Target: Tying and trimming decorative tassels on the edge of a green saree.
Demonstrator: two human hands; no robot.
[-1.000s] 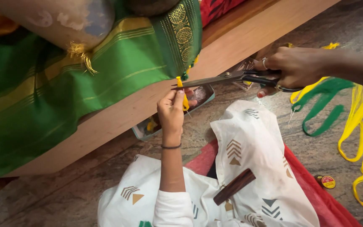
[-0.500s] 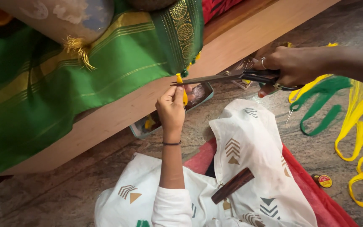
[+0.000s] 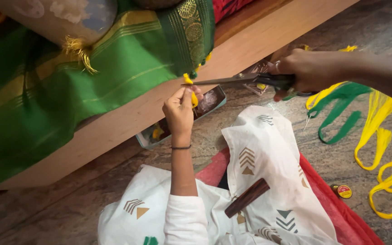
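Left hand (image 3: 180, 111), near frame centre, pinching a yellow tassel (image 3: 190, 90) at the edge of the green sari (image 3: 114, 77), fingers closed on it. Right hand (image 3: 307, 70), at upper right, grip closed around the dark handles of the scissors (image 3: 232, 80); blades pointing left, tips just at the tassel. Sari draped over a slanted wooden board (image 3: 250, 45) crossing the upper frame. Below: grey stone floor (image 3: 332, 159), small tray (image 3: 205, 102) beside the board, yellow and green thread skeins (image 3: 377, 136) at right, small round tin (image 3: 343, 191) at lower right.
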